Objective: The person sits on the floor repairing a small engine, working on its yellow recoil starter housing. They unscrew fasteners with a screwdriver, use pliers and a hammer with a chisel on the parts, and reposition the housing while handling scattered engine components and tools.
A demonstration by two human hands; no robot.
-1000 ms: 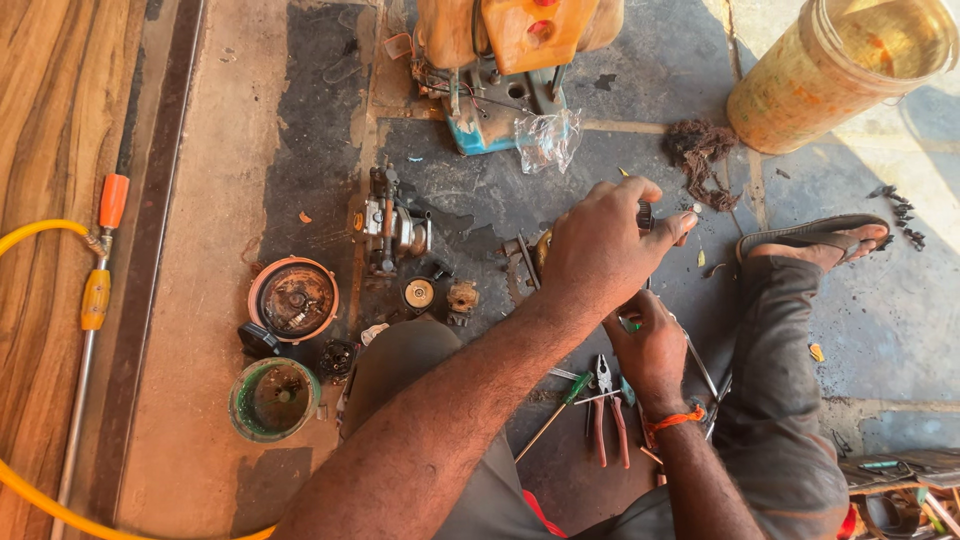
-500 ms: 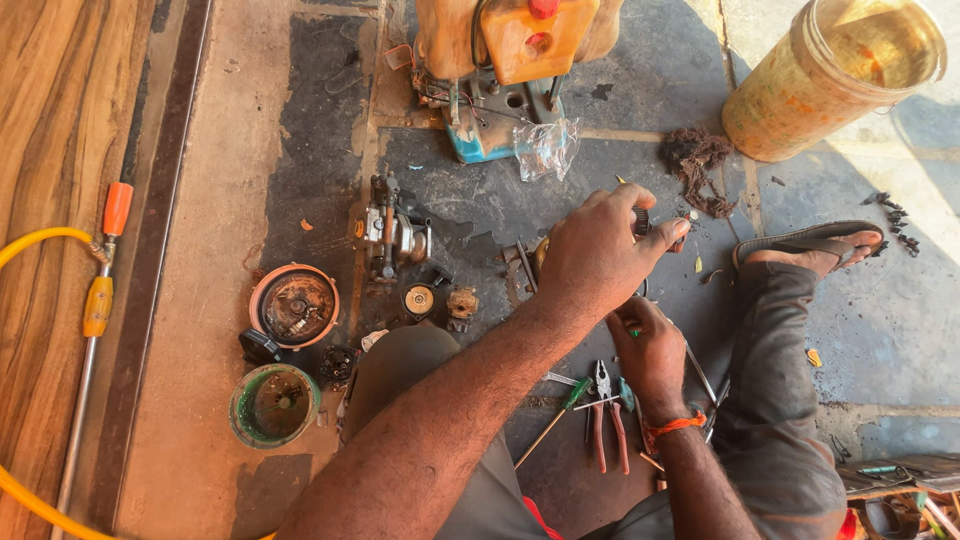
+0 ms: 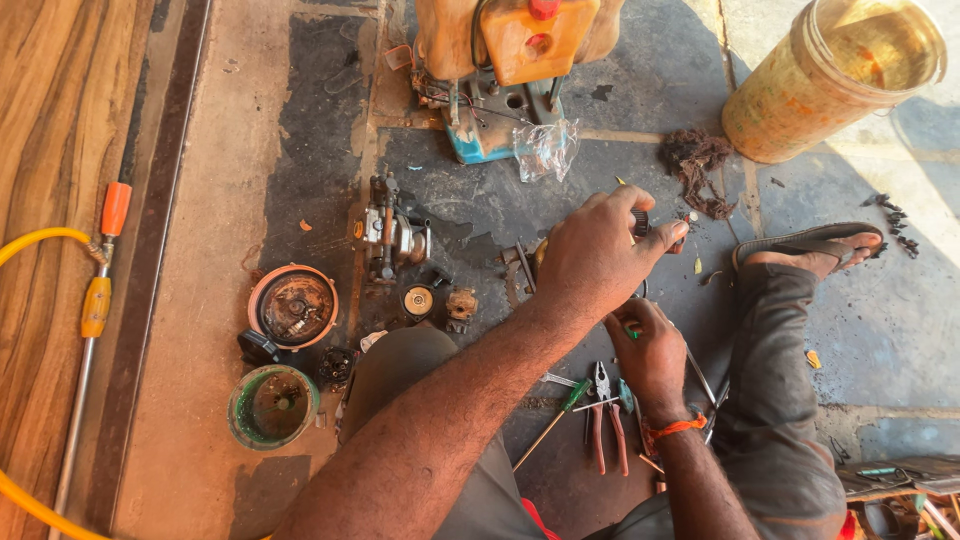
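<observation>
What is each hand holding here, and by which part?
The left hand pinches a small dark part at its end between its fingers. The right hand grips a green-handled tool by the handle.

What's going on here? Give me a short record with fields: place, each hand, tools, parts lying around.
Place: oily stone floor, person seated, one foot in a sandal
Left hand: grips a small dark part at its fingertips
Right hand: closed on a green-handled tool, just below the left hand
Tools: red-handled pliers and a green screwdriver beside the right wrist
Parts: small engine block, round rusty cover, green bowl
Behind: orange machine, yellowish bucket
Left edge: yellow hose with spray lance
</observation>
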